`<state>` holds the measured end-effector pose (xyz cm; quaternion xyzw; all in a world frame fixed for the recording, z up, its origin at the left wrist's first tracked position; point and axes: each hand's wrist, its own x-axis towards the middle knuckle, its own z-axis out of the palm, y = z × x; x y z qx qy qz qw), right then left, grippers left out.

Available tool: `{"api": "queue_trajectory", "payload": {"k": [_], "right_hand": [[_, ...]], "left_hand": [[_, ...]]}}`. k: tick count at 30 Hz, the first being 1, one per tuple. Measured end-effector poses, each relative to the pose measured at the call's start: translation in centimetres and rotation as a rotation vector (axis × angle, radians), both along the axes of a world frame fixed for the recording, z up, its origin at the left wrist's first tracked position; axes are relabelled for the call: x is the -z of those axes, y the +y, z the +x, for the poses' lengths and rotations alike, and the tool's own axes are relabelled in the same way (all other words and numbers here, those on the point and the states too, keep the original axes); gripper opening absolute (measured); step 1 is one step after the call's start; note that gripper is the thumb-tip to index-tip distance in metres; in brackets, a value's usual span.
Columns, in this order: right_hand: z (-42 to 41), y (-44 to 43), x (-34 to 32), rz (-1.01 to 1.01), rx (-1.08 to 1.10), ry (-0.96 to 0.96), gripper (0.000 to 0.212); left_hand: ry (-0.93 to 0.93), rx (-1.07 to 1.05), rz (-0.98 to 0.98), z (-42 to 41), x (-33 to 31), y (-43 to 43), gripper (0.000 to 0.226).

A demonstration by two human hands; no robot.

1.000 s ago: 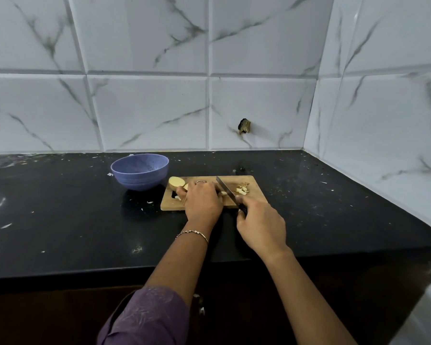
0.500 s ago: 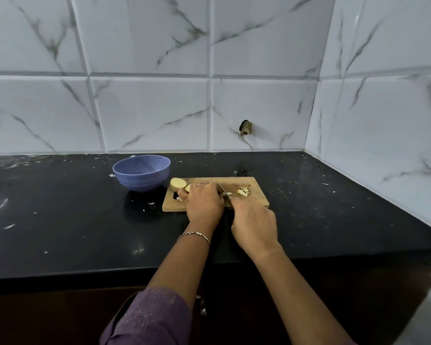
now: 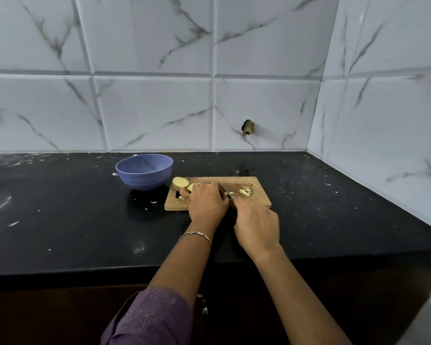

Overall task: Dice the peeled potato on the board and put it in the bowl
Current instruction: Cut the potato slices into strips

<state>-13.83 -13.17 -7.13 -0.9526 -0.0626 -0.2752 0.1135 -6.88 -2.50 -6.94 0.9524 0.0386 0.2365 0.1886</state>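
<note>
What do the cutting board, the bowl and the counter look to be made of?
Cutting board: wood or bamboo, matt tan, with visible grain streaks. Bowl: probably plastic or melamine, matt lavender with faint ridges round its wall; glazed ceramic cannot be ruled out. Counter: polished black stone, likely granite, judging by its speckle and dull reflections.

**Cutting in progress**

The left hand (image 3: 205, 202) curls over a potato piece (image 3: 191, 187) on the board (image 3: 260, 199). The right hand (image 3: 258, 225) grips the knife (image 3: 225, 189), its blade just beside the left knuckles. A potato half (image 3: 180, 182) lies near the blue bowl (image 3: 144, 170). Diced bits (image 3: 246, 191) sit right of the blade.
</note>
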Motion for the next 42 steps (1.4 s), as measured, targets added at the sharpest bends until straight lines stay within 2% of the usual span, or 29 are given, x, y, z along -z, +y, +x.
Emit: {"api": "queue_trajectory", "payload": {"k": [8, 14, 20, 28, 36, 42], "right_hand": [[0.0, -0.2, 0.1, 0.113, 0.036, 0.034, 0.028], [0.0, -0.4, 0.2, 0.194, 0.068, 0.038, 0.029], [0.1, -0.6, 0.2, 0.242, 0.084, 0.066, 0.031], [0.2, -1.1, -0.1, 0.362, 0.060, 0.101, 0.028], [0.0, -1.1, -0.3, 0.344, 0.063, 0.114, 0.030], [0.0, -1.1, -0.3, 0.345, 0.060, 0.117, 0.032]], "left_hand": [[-0.001, 0.048, -0.017, 0.0, 0.1, -0.1, 0.022], [0.014, 0.085, 0.041, -0.4, -0.3, -0.3, 0.022], [0.049, 0.151, 0.055, -0.6, -0.3, -0.3, 0.031], [0.084, 0.097, 0.158, -0.7, -0.4, -0.7, 0.026], [0.087, 0.008, 0.183, -0.6, -0.3, -0.6, 0.031], [-0.023, 0.129, 0.164, -0.5, -0.2, -0.7, 0.029]]}}
